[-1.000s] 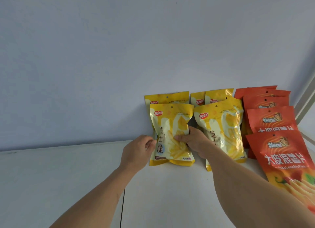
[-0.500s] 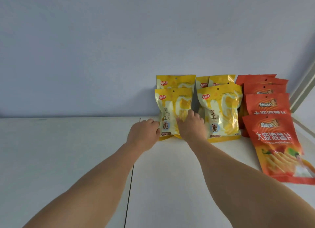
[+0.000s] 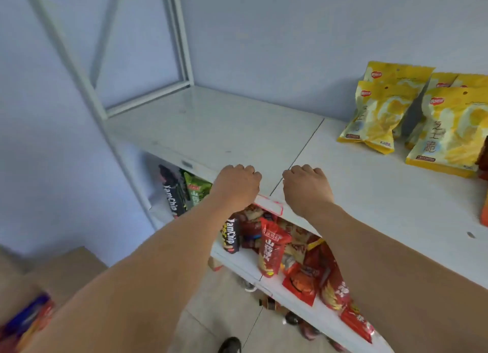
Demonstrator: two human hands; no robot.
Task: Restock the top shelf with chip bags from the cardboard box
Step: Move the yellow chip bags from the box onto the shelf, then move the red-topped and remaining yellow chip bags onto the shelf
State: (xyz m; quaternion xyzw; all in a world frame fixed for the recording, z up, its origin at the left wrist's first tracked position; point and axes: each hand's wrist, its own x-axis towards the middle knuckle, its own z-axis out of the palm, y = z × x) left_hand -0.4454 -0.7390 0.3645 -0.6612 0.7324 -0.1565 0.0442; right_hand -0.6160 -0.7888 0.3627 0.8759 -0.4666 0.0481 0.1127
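Observation:
Yellow chip bags [image 3: 375,117] stand upright at the right back of the white top shelf [image 3: 211,125]; another yellow bag [image 3: 449,136] stands beside them. My left hand [image 3: 236,186] and my right hand [image 3: 306,187] hang side by side over the shelf's front edge, fingers loosely curled, holding nothing. The cardboard box [image 3: 60,273] sits at the lower left, blurred, with colourful bags [image 3: 26,321] in it.
The shelf below holds black YamChip bags [image 3: 171,194], a green bag [image 3: 196,191] and several red bags [image 3: 272,247]. A grey metal upright [image 3: 179,33] frames the shelf's left end. Tiled floor [image 3: 224,300] and a shoe [image 3: 229,344] lie below.
Both hands let go of the front yellow bag and drew back to the shelf's front edge. My view swung left and down, bringing the lower shelf and box into sight.

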